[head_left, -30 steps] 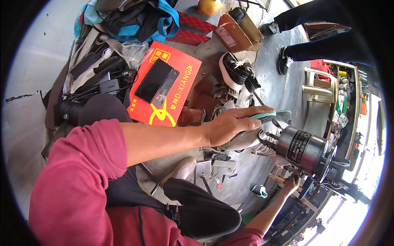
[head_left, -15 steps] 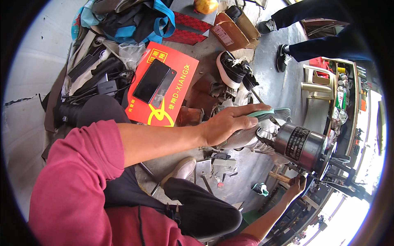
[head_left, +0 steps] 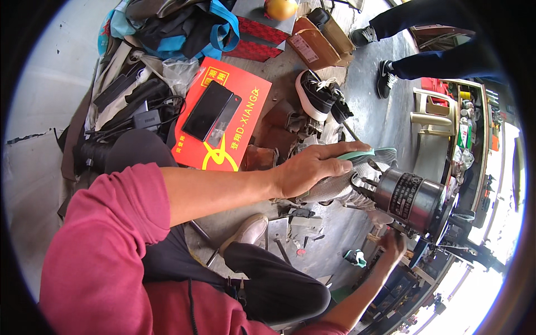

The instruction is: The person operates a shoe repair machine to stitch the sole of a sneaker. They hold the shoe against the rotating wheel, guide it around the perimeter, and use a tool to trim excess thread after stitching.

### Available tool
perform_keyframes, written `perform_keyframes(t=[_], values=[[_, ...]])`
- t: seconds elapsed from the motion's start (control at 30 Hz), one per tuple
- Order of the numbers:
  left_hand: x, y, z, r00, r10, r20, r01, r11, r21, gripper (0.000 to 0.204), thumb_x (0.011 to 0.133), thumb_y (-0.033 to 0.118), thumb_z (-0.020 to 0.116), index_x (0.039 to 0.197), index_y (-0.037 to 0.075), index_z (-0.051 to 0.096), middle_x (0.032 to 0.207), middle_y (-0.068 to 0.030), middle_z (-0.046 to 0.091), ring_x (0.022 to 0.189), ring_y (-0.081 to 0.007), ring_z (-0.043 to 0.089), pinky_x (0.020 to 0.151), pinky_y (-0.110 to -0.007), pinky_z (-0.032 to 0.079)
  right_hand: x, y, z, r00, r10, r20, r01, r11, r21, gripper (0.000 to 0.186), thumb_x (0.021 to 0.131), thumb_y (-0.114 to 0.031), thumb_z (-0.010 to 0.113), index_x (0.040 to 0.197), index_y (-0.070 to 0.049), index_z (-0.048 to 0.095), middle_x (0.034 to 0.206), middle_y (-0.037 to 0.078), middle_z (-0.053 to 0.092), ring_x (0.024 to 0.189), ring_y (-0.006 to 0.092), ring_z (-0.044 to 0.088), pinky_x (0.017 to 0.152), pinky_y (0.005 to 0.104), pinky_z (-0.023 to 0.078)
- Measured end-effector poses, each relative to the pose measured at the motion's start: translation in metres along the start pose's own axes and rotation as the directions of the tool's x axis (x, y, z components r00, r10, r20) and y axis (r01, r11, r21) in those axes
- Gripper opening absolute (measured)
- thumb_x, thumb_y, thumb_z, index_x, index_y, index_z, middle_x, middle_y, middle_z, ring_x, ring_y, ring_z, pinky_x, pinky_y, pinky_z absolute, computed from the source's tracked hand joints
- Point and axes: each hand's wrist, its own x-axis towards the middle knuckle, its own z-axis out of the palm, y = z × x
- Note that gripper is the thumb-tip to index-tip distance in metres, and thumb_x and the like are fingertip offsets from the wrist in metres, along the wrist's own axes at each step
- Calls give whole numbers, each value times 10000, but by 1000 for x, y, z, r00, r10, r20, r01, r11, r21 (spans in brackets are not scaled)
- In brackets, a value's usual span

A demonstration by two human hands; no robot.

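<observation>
My left hand [head_left: 306, 170] is closed round a grey mesh shoe [head_left: 328, 190], its thumb and fingers near the pale green edge of the sole. The shoe's opening is up against the working end of a metal shoe-sewing machine [head_left: 410, 198], which has a shiny cylindrical body with a dark label. Below the cylinder, my right hand [head_left: 394, 245] is curled at the machine's crank handle. Its fingers are partly hidden, and the handle itself hardly shows.
A red box [head_left: 220, 120] with a black phone [head_left: 206, 110] on top lies left of the shoe. Beyond stand black sneakers [head_left: 315, 95] and an open cardboard box [head_left: 318, 42]. Another person's legs [head_left: 430, 64] are at the far right, near a cream plastic stool [head_left: 432, 114]. Loose tools lie below.
My right hand has moved a little left and up, turning with the crank. The left hand and the shoe have hardly moved.
</observation>
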Motion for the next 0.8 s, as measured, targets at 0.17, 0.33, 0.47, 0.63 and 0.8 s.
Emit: perform_keyframes(t=[0.17, 0.33, 0.47, 0.63, 0.8], values=[[0, 1, -1, 998, -60, 20, 61, 997, -50, 470, 1049, 232, 519, 1505, 121, 504, 1165, -15, 655, 1067, -90, 555, 1005, -270, 427, 42, 51, -51, 919, -43, -392, 5, 995, -98, 49, 950, -56, 577, 925, -71, 618, 642, -15, 498, 497, 94, 479, 463, 246, 371], [0, 5, -5, 995, -63, 82, 65, 998, -19, 557, 1031, 201, 526, 1556, 62, 398, 1393, -50, 564, 1224, -114, 515, 1086, -288, 390, 53, 120, -10, 967, 201, -156, -216, 973, -83, 85, 954, -115, 606, 1009, -50, 606, 698, 49, 597, 499, 144, 560, 419, 291, 423], [0, 6, -6, 995, -56, 79, 56, 998, 9, 552, 1032, 204, 524, 1553, 62, 405, 1371, -39, 574, 1194, -103, 519, 1072, -275, 392, 22, 76, 40, 928, 322, 185, -332, 943, 20, 218, 966, -216, 635, 1020, -8, 599, 697, 63, 607, 558, 184, 636, 520, 306, 527], [0, 5, -4, 1000, -15, 21, 14, 999, 47, 457, 1038, 233, 552, 1479, 113, 534, 1231, -38, 657, 1115, -115, 560, 1028, -286, 424, 6, 17, -4, 988, -41, -152, 51, 997, 63, 217, 953, -248, 649, 922, -33, 655, 693, 34, 618, 548, 119, 563, 519, 279, 448], [-2, 4, -4, 1000, -3, 18, 2, 999, 51, 448, 1039, 232, 556, 1472, 117, 543, 1201, -29, 658, 1075, -104, 560, 1004, -279, 434, 49, 64, -49, 899, -254, -356, 163, 950, -268, 94, 894, -21, 553, 920, -68, 630, 651, -9, 525, 495, 85, 474, 447, 238, 370]])
